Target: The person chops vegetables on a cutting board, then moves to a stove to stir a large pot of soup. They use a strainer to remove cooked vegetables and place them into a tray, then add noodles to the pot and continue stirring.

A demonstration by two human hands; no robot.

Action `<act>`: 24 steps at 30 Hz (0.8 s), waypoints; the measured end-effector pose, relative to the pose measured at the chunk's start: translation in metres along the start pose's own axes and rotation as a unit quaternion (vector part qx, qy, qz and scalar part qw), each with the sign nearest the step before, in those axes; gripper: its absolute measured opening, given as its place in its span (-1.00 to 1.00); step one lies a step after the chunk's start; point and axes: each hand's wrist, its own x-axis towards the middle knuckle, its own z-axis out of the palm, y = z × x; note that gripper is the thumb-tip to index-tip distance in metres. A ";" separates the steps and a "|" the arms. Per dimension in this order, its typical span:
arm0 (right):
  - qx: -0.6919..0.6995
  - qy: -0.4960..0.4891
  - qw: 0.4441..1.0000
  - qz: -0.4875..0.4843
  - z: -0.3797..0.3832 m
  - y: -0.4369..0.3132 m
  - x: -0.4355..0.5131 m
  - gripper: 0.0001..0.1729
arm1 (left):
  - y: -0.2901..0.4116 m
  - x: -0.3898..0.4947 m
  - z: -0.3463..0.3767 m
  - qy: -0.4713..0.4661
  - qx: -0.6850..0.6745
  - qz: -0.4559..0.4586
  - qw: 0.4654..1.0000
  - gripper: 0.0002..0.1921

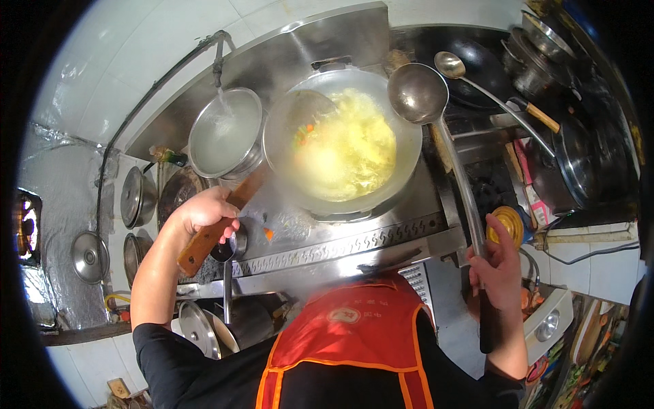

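My left hand (212,214) is closed around the wooden handle (217,232) of what looks like a round strainer (306,107), its wide head over the left side of the large metal wok (368,204). Frothy yellow liquid or egg (357,148) fills the wok's middle, with small orange and green pieces at its left. Steam blurs that side. My right hand (495,271) grips a long-handled steel ladle (460,168). The ladle's bowl (418,94) is raised over the wok's right rim, apart from the food.
Water runs from a tap (218,71) into a metal pot (225,138) left of the wok. Another ladle (228,271) lies across the steel stove's front edge. At right are a long spoon (511,110), dark pans (470,66) and a yellow round container (505,227). Lidded pots (135,197) stand left.
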 end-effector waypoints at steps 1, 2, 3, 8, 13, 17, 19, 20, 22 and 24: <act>-0.007 -0.002 1.000 -0.007 -0.001 0.000 0.000 -0.15 | -0.001 0.001 0.001 -0.020 -0.039 -0.020 0.999 -0.78; -0.007 -0.004 1.000 -0.005 -0.001 0.000 0.001 -0.15 | -0.004 0.003 0.003 -0.046 -0.080 -0.035 0.995 -0.78; 0.004 -0.004 1.000 0.006 -0.001 -0.001 0.001 -0.15 | -0.006 0.006 0.006 -0.087 -0.126 -0.039 0.987 -0.79; 0.013 -0.004 1.000 -0.009 -0.003 -0.003 0.002 -0.15 | -0.022 0.029 0.028 -0.154 -0.211 -0.054 0.964 -0.79; 0.003 0.003 1.000 -0.007 -0.001 -0.006 0.004 -0.15 | -0.023 0.056 0.055 -0.164 -0.256 -0.013 0.953 -0.81; 0.002 -0.002 1.000 -0.020 0.003 -0.009 0.006 -0.15 | -0.021 0.065 0.077 -0.142 -0.314 0.056 0.937 -0.79; -0.006 -0.001 1.000 -0.020 0.005 -0.011 0.007 -0.15 | -0.021 0.062 0.078 -0.107 -0.308 0.073 0.942 -0.74; -0.011 0.001 1.000 -0.016 0.005 -0.012 0.006 -0.15 | -0.021 0.058 0.075 -0.096 -0.317 0.079 0.940 -0.73; -0.013 0.003 1.000 -0.016 0.006 -0.013 0.005 -0.15 | -0.020 0.050 0.062 -0.100 -0.327 0.106 0.934 -0.70; -0.004 0.003 1.000 -0.023 0.006 -0.012 0.002 -0.14 | -0.017 0.039 0.044 -0.048 -0.292 0.090 0.951 -0.74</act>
